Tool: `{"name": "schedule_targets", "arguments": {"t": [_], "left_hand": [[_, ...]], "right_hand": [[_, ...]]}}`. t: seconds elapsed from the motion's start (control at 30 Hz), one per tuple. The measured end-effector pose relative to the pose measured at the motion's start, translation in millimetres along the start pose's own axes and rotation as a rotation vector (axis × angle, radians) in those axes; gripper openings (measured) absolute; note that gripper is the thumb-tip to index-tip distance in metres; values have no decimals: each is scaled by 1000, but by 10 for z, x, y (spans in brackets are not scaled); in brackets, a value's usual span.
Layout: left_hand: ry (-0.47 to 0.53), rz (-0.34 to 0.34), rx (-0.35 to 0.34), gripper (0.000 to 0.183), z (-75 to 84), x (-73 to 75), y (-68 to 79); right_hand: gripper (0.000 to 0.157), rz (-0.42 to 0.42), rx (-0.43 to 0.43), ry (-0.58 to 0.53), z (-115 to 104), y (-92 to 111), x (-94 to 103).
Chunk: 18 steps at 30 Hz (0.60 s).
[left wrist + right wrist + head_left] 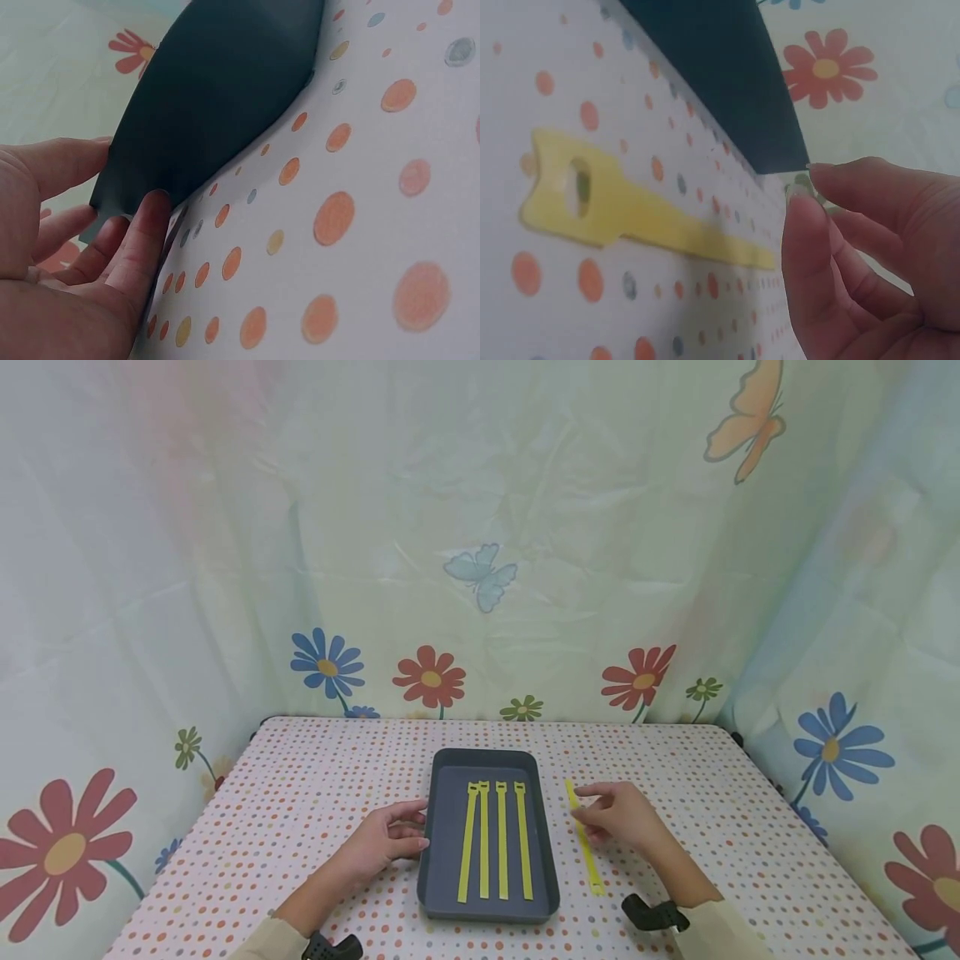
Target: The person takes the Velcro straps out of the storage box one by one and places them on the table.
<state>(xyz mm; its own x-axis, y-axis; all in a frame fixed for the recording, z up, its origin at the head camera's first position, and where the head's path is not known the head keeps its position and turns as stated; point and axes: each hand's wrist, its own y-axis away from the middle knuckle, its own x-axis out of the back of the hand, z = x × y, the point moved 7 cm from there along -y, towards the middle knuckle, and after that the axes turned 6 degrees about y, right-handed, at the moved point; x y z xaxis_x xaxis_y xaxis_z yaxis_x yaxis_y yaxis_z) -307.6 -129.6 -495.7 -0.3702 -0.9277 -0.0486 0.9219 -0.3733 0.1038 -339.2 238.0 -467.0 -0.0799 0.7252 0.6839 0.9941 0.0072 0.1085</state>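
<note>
A dark grey rectangular tray (487, 912) stands on the table, holding several yellow cable ties (502, 843) laid lengthwise side by side. My left hand (380, 842) touches the tray's left side, with fingertips against the outer wall (217, 82). To the right of the tray another yellow cable tie (587, 852) lies on the tabletop, its slotted head (574, 187) towards the near edge. My right hand (618, 814) is over the far half of this tie, thumb and fingers loosely bent. In the right wrist view, the tie passes behind the fingertips, and nothing shows gripped between them.
A white cloth with coloured dots (337, 760) covers the table. Behind it and at both sides hangs a pale curtain (360, 527) printed with flowers and butterflies. Each wrist wears a black strap, such as the right band (654, 913).
</note>
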Motion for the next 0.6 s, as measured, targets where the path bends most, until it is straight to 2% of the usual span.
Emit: {"name": "schedule_targets", "arguments": {"t": [0.27,0.6], "left_hand": [[4,0,11,72,-14,9,-7],[-3,10,21,72,-11,5,-2]], "right_hand": [[46,-39,72,-65,-263,21,-26],[44,-93,148,-81,-539,-35,-116]]}}
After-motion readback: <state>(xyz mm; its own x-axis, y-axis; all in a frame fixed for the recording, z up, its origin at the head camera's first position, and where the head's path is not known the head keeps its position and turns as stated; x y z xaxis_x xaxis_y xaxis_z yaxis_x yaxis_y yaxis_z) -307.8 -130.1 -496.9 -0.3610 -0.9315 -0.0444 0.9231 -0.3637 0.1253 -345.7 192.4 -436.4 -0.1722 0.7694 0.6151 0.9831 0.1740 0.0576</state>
